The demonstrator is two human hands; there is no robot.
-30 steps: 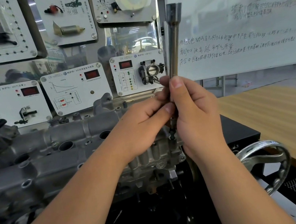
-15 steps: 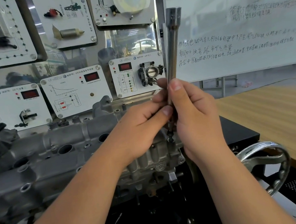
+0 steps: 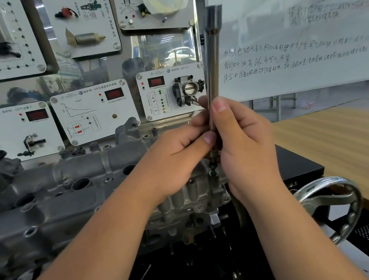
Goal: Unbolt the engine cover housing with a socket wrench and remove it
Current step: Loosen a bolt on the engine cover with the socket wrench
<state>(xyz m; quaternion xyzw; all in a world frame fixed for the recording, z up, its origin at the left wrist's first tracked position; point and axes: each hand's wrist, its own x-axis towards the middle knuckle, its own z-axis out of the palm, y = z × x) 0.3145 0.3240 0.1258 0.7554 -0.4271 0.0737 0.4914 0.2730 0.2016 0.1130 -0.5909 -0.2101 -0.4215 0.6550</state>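
A long steel socket wrench (image 3: 213, 58) stands nearly upright, its hollow end at the top. My left hand (image 3: 176, 157) and my right hand (image 3: 244, 145) both pinch its lower shaft between fingers and thumb. Below my hands its dark tip and a bolt (image 3: 213, 166) meet the right end of the grey cast engine cover housing (image 3: 72, 195), which lies across the left half of the view with several round holes along its top. The join between the tip and the bolt is small and partly hidden by my hands.
Behind the engine stands a clear board with white sensor panels (image 3: 93, 112) and a throttle body (image 3: 188, 90). A whiteboard (image 3: 305, 25) fills the upper right. A wooden table (image 3: 346, 139) lies to the right, a chrome handwheel (image 3: 332, 206) low right of my wrist.
The wrench and both hands have stayed at the same bolt. The wrench top leans slightly differently and sits a little lower in view.
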